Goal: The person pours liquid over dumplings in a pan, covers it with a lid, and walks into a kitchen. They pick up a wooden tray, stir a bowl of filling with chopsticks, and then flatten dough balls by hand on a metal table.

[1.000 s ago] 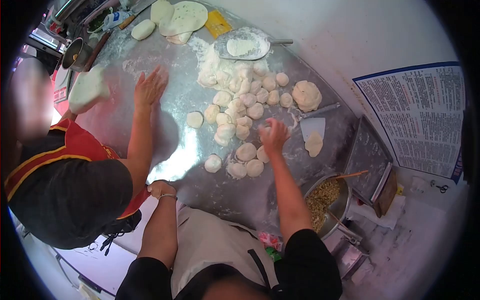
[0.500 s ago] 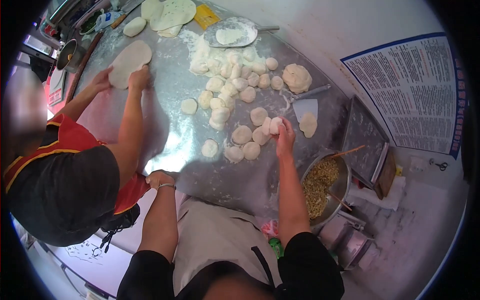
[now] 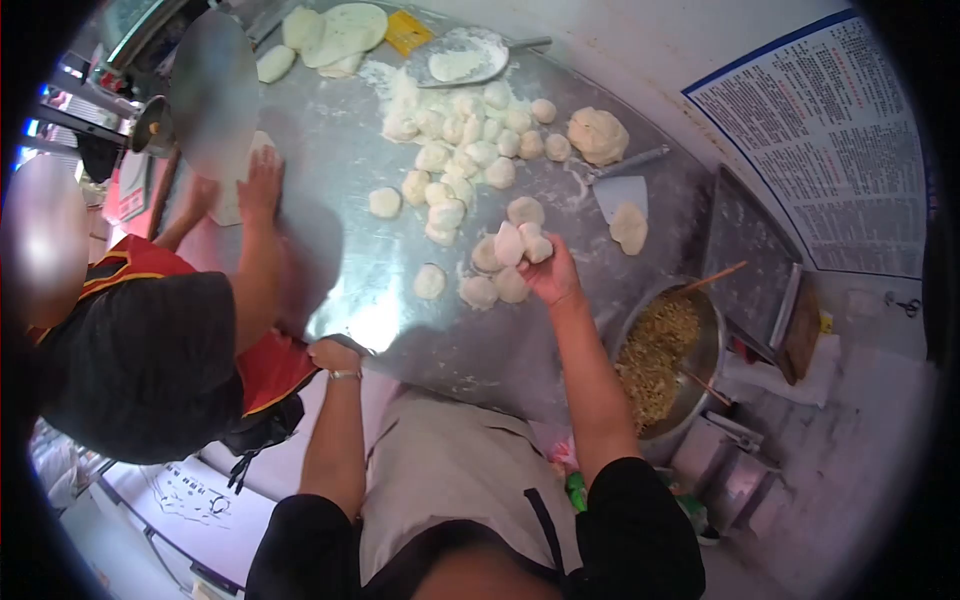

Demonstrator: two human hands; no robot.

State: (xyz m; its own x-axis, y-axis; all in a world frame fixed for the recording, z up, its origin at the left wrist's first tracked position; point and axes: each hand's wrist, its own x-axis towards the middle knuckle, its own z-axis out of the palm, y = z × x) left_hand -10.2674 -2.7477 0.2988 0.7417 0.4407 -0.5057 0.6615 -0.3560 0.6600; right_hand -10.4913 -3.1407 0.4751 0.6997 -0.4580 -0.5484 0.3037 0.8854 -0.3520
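My right hand (image 3: 553, 272) grips a few dough balls (image 3: 535, 242) above the steel table; just how many cannot be made out. Beneath and beside it lie flattened dough rounds (image 3: 478, 291). My left hand (image 3: 334, 354) is at the table's near edge (image 3: 480, 393), its fingers bent over the metal and partly hidden. A loose dough round (image 3: 429, 281) lies between my two hands. Farther back, many dough balls (image 3: 462, 160) are heaped in flour.
To the left, a co-worker's hands (image 3: 262, 182) press a flat dough sheet (image 3: 227, 203). At right stand a metal bowl of chopped filling (image 3: 655, 350) and a dark tray (image 3: 745, 260). A scraper (image 3: 622, 196), large dough lump (image 3: 598, 135) and flour scoop (image 3: 465, 60) lie farther back.
My right hand has picked up more dough from the cluster and turned, fingers now more upward. My left hand stays at the edge. The co-worker has leaned forward over the dough sheet.
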